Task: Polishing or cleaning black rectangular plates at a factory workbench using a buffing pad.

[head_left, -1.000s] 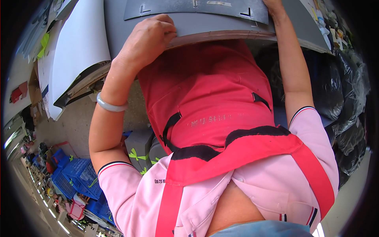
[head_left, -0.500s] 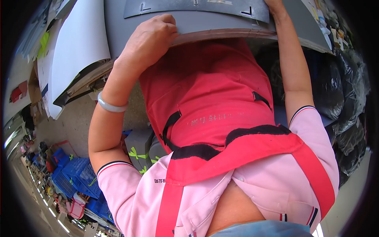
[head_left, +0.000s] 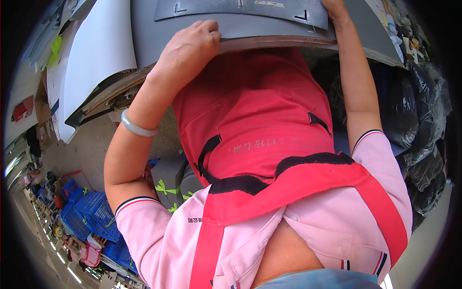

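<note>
My left hand [head_left: 191, 52] is closed, its fingers curled at the front edge of a flat grey sheet [head_left: 231, 26] on the worktable. The back of the hand hides what the fingers hold, if anything. A dark grey template board [head_left: 216, 8], with angled corner marks and a strip of tape on it, lies on the sheet, just beyond that hand. At the top rim of the picture, my right hand [head_left: 333, 6] rests by the template's right end. Its fingers are mostly cut off from view.
The brownish table edge [head_left: 279, 42] runs close in front of my red apron [head_left: 255, 111]. To the left, large curled sheets [head_left: 98, 48] overhang the table. Black plastic bags [head_left: 402, 111] crowd the right side. Grey bundles with green ties [head_left: 168, 176] and blue crates [head_left: 98, 212] stand lower left.
My left hand has shifted slightly to the right in the picture, its fingers still curled. The template and curled sheets also appear a little further right. My right hand stays in place.
</note>
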The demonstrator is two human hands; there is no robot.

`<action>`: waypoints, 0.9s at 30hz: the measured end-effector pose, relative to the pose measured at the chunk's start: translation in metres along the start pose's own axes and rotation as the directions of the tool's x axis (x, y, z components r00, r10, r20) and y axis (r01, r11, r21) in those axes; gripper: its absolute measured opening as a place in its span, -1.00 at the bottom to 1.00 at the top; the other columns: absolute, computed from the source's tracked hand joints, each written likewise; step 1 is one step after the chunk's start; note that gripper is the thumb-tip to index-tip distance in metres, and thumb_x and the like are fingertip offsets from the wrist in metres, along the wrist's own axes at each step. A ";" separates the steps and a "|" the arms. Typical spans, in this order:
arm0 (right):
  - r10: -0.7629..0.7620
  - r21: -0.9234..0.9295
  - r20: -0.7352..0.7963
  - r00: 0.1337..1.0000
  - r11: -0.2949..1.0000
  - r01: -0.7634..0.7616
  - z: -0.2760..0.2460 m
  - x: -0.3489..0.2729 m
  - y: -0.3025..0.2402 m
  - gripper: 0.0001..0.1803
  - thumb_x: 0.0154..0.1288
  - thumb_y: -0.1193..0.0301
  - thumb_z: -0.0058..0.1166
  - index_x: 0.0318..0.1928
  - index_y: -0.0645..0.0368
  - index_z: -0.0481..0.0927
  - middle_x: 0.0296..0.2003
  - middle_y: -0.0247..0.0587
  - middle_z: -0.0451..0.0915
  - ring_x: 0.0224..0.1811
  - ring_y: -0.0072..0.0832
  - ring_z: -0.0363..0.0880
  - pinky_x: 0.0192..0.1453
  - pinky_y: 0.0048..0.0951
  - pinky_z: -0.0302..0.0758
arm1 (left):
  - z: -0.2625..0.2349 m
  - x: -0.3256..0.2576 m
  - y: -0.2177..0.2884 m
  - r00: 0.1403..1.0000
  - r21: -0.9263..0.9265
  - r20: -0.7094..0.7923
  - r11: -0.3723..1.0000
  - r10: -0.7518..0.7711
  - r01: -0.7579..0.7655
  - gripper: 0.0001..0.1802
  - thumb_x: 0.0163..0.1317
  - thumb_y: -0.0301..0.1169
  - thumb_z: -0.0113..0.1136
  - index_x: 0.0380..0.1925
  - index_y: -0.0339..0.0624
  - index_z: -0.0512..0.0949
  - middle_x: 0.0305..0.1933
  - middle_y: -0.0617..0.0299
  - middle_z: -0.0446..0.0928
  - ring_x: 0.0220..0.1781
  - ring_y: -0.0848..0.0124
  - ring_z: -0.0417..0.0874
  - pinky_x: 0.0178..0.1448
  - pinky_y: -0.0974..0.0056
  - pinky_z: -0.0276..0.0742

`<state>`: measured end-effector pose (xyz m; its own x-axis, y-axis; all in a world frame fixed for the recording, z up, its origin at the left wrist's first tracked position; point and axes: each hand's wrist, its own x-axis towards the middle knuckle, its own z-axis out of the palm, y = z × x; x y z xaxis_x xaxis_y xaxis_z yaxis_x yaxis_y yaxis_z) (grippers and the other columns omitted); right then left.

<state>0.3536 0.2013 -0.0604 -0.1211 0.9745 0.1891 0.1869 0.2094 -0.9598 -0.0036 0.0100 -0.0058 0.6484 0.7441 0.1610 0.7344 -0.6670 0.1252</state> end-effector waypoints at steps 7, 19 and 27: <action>-0.021 -0.014 -0.030 0.999 1.000 0.021 0.004 -0.003 -0.006 -0.79 0.48 0.28 0.19 -0.22 0.17 0.65 -0.36 -0.51 0.56 -0.35 -0.73 0.43 -0.23 -0.61 0.42 | 0.006 0.005 0.005 0.997 -0.036 -0.077 0.999 -0.027 0.024 -0.84 0.22 -0.54 0.14 -0.19 -0.24 0.56 -0.11 0.12 0.56 -0.05 0.10 0.63 0.03 0.09 0.59; -0.071 0.330 -0.194 0.978 0.935 0.133 -0.051 0.014 -0.016 -0.72 0.47 0.26 0.18 0.00 0.19 0.63 -0.16 -0.39 0.66 -0.19 -0.62 0.60 -0.04 -0.54 0.55 | 0.058 0.152 0.085 0.949 -0.196 -0.291 0.964 0.118 -0.180 -0.74 0.20 -0.51 0.11 -0.11 -0.18 0.62 -0.13 0.08 0.63 -0.06 0.09 0.69 0.02 0.07 0.62; 0.084 0.544 -0.254 0.963 0.836 0.071 -0.026 -0.058 -0.081 -0.58 0.47 0.12 0.18 0.14 0.14 0.58 -0.12 -0.33 0.68 -0.15 -0.57 0.64 0.00 -0.50 0.57 | 0.089 0.230 0.094 0.818 -0.487 -0.572 0.831 -0.068 -0.271 -0.45 0.45 -0.26 0.09 0.36 -0.27 0.36 0.41 -0.11 0.38 0.47 0.05 0.35 0.49 0.09 0.28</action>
<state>0.3708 0.1305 0.0115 0.1471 0.9770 0.1543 -0.3830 0.2001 -0.9018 0.2321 0.1218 -0.0443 0.3653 0.6328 0.6828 0.3368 -0.7736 0.5367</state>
